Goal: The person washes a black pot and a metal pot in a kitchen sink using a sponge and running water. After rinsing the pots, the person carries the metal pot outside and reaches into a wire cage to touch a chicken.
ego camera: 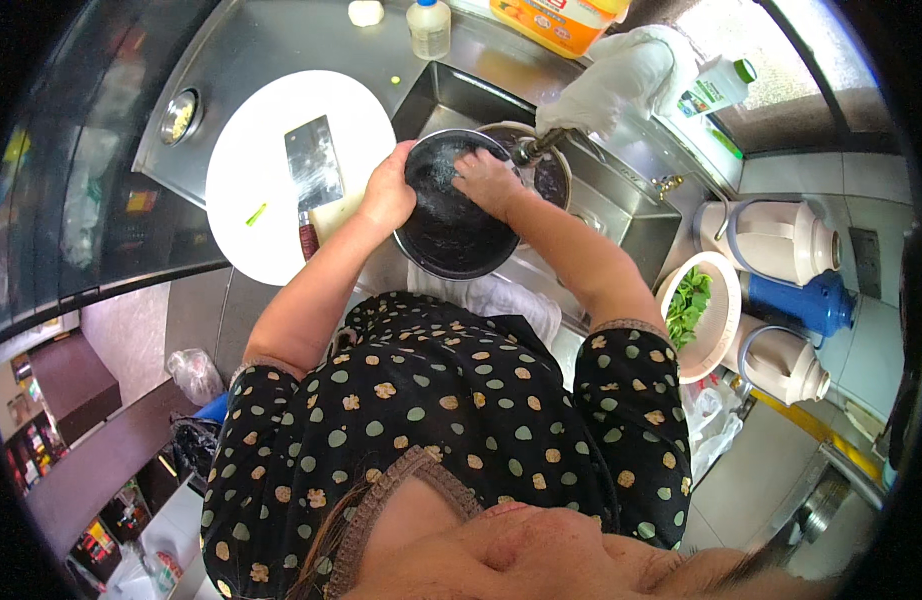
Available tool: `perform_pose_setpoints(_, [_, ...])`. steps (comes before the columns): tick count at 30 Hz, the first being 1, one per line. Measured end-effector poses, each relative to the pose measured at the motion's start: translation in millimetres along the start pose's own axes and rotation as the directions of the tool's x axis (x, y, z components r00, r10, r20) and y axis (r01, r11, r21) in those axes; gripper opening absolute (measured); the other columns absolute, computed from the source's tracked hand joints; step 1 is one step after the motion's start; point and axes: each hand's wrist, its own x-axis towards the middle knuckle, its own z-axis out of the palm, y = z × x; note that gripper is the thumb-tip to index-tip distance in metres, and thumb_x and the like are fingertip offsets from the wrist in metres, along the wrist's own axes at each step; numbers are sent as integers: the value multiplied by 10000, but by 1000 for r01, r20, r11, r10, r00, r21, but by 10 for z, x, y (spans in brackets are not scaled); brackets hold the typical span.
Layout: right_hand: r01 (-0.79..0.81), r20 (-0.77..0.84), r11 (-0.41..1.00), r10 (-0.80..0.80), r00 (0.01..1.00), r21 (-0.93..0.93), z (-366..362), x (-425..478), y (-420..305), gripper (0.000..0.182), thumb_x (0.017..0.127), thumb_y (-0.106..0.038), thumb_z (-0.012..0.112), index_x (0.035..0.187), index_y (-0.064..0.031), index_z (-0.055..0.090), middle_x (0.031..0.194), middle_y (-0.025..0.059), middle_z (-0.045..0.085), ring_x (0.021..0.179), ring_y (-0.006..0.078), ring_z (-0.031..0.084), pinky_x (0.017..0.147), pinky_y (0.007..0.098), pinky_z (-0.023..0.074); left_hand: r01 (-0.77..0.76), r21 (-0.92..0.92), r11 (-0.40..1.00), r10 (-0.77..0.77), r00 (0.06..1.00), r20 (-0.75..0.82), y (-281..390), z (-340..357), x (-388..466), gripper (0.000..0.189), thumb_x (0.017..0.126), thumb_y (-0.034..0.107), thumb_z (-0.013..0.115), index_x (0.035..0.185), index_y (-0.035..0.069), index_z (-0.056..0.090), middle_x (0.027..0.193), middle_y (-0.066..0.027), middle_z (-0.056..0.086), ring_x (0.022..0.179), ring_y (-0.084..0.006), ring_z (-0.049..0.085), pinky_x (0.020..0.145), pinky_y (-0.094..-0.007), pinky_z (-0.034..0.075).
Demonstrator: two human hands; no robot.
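A dark round pan or basin with a pale rim is tilted over the near side of the steel sink. My left hand grips its left edge, the thumb on the rim. Inside it, near the upper right, my right hand rests with fingers bent against the dark inner surface; whether it holds anything cannot be told. Just right of that hand is the faucet's spout, above a second round vessel in the sink, partly hidden by the pan and my hand.
Left of the sink lies a round white cutting board with a cleaver and a green scrap. A small metal bowl sits farther left. To the right stand a basket of leafy greens and several vacuum flasks.
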Motion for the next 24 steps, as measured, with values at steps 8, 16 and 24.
perform_pose_setpoints(8, [-497, 554, 814, 275, 786, 301, 313, -175, -576, 301, 920, -267, 459, 1154, -136, 594, 1061, 138, 612, 1010, 294, 606, 817, 413, 485, 172, -220, 960, -197, 976, -94, 34, 150, 19, 578, 613, -200, 378, 1115, 24, 555, 955, -118, 651, 920, -220, 617, 852, -293, 460])
perform_pose_setpoints(16, [-63, -16, 206, 359, 933, 976, 217, 393, -995, 419, 851, -289, 548, 1218, -89, 528, 1160, 221, 525, 1065, 453, 487, 933, 449, 404, 257, -307, 916, -296, 951, -85, -145, 232, -123, 546, 662, -176, 408, 1155, 22, 534, 987, -102, 648, 939, -190, 609, 862, -290, 464])
perform_pose_setpoints(24, [-243, -219, 910, 326, 919, 336, 243, 214, -190, 267, 887, -229, 473, 990, -75, 666, 1136, 117, 575, 1112, 277, 500, 910, 380, 399, 211, -162, 964, -234, 963, -136, -315, 179, -182, 645, 626, -218, 389, 1209, 34, 504, 1022, -95, 629, 982, -197, 590, 895, -268, 435])
